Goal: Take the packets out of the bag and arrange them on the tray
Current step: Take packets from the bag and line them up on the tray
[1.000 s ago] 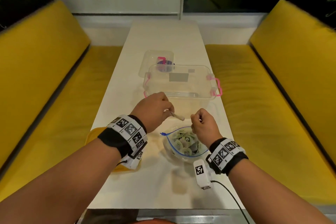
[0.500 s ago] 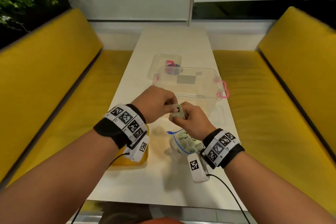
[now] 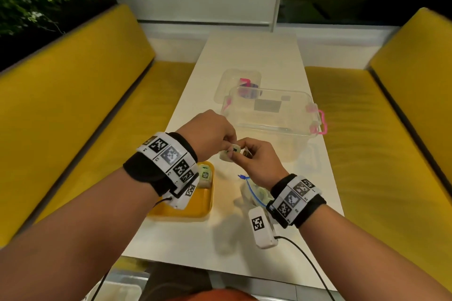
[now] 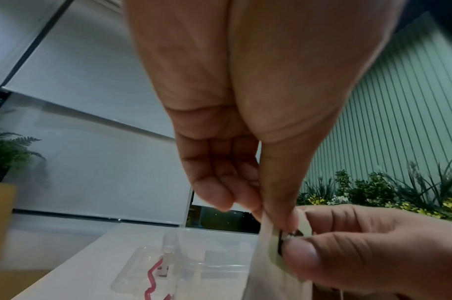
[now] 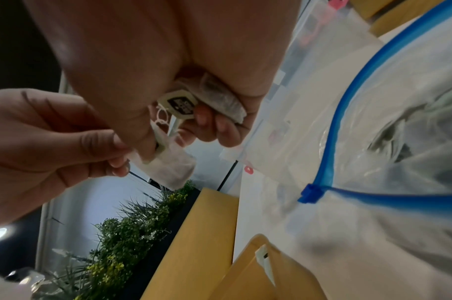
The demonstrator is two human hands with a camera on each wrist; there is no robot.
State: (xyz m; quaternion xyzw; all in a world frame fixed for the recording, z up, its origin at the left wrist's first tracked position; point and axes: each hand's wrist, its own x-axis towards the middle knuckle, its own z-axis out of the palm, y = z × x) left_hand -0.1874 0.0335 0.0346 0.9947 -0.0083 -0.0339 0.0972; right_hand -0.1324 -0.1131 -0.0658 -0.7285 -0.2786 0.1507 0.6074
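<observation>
- Two hands meet above the tabletop (image 3: 247, 247): the left hand (image 3: 210, 133) and the right hand (image 3: 259, 164) both pinch one pale packet (image 3: 228, 154) between them.
- Right fingers (image 5: 206, 119) also curl round a second packet (image 5: 224, 101) with a dark-printed tag.
- Left thumb and fingers (image 4: 219, 194) are closed on the packet's white edge.
- One green-labelled packet (image 3: 205, 175) lies on the yellow tray (image 3: 195, 210), which sits below the left wrist.
- Below the right wrist, the clear bag (image 3: 256, 194) with a blue zip lies on the tabletop, with more packets inside.
- Beyond the hands stands a clear plastic box (image 3: 271, 115) with pink latches.
</observation>
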